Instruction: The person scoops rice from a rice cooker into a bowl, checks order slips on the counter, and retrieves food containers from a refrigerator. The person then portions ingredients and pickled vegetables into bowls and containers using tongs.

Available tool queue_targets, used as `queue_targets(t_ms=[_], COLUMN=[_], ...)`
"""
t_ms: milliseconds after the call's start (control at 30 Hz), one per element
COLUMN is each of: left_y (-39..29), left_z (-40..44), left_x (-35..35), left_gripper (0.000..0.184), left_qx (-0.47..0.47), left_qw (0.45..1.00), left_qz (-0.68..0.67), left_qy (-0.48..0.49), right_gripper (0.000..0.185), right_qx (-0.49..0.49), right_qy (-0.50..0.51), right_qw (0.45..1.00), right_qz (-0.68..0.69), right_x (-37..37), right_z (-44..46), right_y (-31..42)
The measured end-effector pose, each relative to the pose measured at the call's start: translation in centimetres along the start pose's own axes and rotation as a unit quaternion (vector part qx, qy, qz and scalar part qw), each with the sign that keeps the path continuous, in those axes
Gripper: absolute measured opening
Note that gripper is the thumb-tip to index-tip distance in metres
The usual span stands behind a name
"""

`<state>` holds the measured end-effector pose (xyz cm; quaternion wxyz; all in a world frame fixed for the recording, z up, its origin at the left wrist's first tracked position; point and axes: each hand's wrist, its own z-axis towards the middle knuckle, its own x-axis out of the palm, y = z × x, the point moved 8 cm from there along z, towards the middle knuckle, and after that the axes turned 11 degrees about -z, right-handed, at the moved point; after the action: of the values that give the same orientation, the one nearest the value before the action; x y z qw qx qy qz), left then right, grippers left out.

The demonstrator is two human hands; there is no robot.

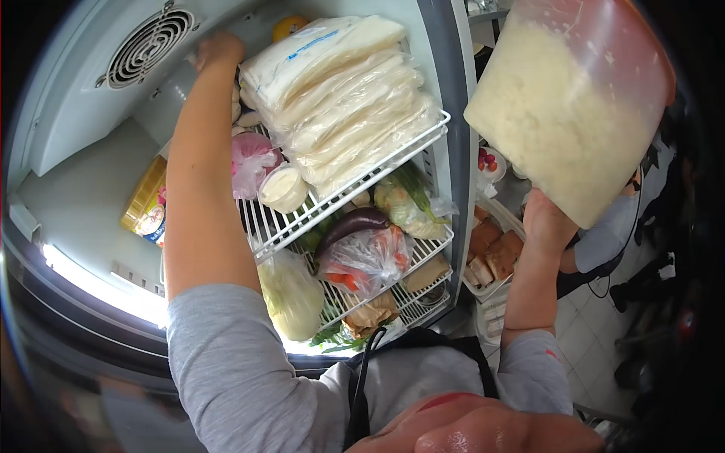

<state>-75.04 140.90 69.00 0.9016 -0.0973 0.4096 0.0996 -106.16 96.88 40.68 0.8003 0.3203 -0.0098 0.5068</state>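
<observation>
My right hand supports a large clear plastic container, tilted and held up outside the fridge. Pale, crumbly or grated food fills most of it, and its upper part looks reddish. My left hand reaches deep into the fridge above the top shelf, near the back wall. Its fingers are curled, and what they grip, if anything, is hidden. Beside that hand lies a stack of clear bags with flat white contents. A pink plastic bag and a small white-filled tub sit by my left forearm.
White wire shelves hold an eggplant, bagged red vegetables and a pale wrapped vegetable. A yellow-lidded jar stands left of my arm. Outside are a tray of brown food pieces and another person.
</observation>
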Motion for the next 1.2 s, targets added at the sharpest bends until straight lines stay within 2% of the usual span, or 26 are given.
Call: queue_targets(t_ms=[33,67,100,200,300,400,500,567,633,700,800,867,967,1033,1133,1200], left_y=[0.0,-1.3,-1.9,-1.0,-2.1,-2.0,-1.2,-0.6,-0.5,-0.6,-1.4,-2.3,0.9,2.8,5.9,10.4], left_z=[0.0,-3.7,-6.1,-7.3,-10.7,-10.5,-7.5,-6.2,-5.7,-6.0,-9.5,-13.6,-16.8,-19.0,-22.6,-22.3], left_x=[0.5,-1.3,-1.8,0.7,-2.4,-3.3,-2.4,-1.1,-0.8,-1.0,-5.8,-11.3,-15.8,-17.7,-19.1,-17.3], left_gripper=[0.041,0.045,0.049,0.061,0.066,0.065,0.061,0.057,0.055,0.056,0.064,0.061,0.062,0.063,0.059,0.069], left_qx=[-0.003,-0.012,-0.023,0.040,0.187,0.187,0.219,0.245,0.267,0.280,0.206,0.190,0.182,0.171,0.056,-0.001], left_qw=[0.999,0.987,0.963,0.856,0.914,0.930,0.954,0.953,0.952,0.951,0.951,0.954,0.960,0.969,0.970,0.985], left_qz=[-0.038,-0.091,-0.146,-0.275,-0.026,0.112,0.034,0.029,0.019,0.005,0.084,0.079,0.021,0.014,0.048,-0.019], left_qy=[0.030,0.129,0.226,0.436,0.358,0.297,0.204,0.175,0.152,0.132,0.215,0.220,0.213,0.176,0.230,0.171], right_gripper=[0.055,0.055,0.055,0.055,0.054,0.053,0.052,0.053,0.054,0.056,0.061,0.065,0.067,0.068,0.068,0.068], right_qx=[0.029,0.031,0.031,0.030,0.026,0.035,0.033,0.023,0.026,0.045,0.059,0.056,0.016,0.024,0.032,0.038], right_qy=[-0.009,-0.006,-0.004,0.001,0.015,0.036,0.049,0.049,0.034,0.011,-0.009,-0.012,0.021,0.055,0.086,0.087], right_qw=[0.995,0.992,0.991,0.988,0.983,0.980,0.990,0.997,0.999,0.997,0.993,0.991,0.986,0.980,0.970,0.965], right_qz=[0.094,0.120,0.132,0.150,0.183,0.191,0.124,0.045,0.019,0.057,0.102,0.125,0.162,0.192,0.225,0.244], right_x=[0.1,0.3,0.6,1.3,1.9,2.4,2.2,1.5,1.2,1.3,1.8,2.0,3.4,4.9,6.2,6.8], right_z=[0.0,0.0,0.0,0.0,0.0,0.0,-0.2,-0.7,-0.8,-0.1,0.8,1.1,1.7,2.2,2.5,2.5], right_y=[-0.2,-0.1,-0.1,0.2,0.6,0.7,0.6,-0.3,-0.6,-0.1,0.7,0.7,2.0,3.1,4.0,4.5])
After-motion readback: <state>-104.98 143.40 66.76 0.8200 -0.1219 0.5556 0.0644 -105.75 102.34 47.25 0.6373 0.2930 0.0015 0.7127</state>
